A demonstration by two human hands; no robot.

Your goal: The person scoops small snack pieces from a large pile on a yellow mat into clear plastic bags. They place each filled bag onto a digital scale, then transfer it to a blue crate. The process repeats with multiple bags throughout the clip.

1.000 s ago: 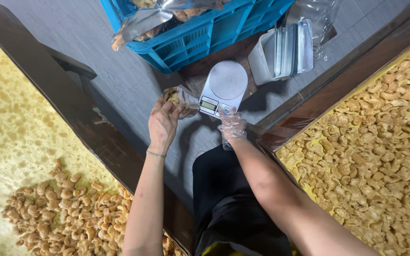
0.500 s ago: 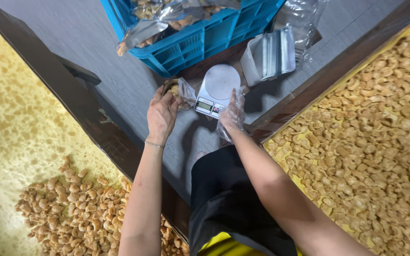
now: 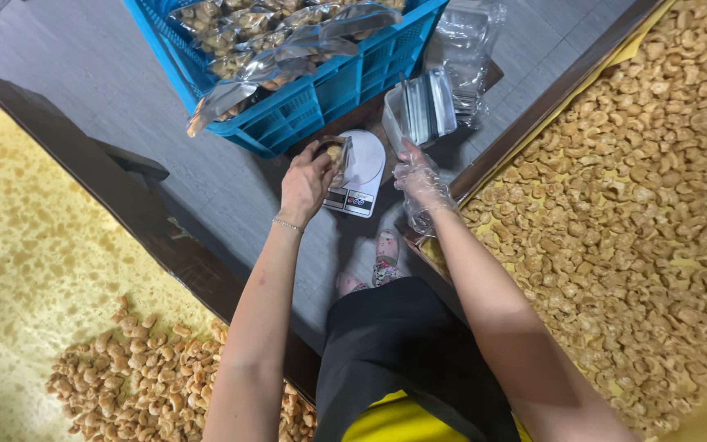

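Grey floor (image 3: 108, 106), small filled bag (image 3: 339, 155) pinched in left hand (image 3: 304, 184) over white scale (image 3: 362, 172), gloved right hand (image 3: 421, 182) spread just beside.

Two hands: bare left hand (image 3: 304, 184), right hand (image 3: 421, 182) in a clear plastic glove. One small clear filled pouch (image 3: 339, 155) in the left fingers. One white digital kitchen scale (image 3: 359, 173) just below those fingers. One blue slatted plastic crate (image 3: 321, 98) beyond them; filled bags inside too overlapped to count. One stack of empty clear pouches (image 3: 423, 115) above the right fingertips. Loose pale fried pieces (image 3: 632, 188) past counting.
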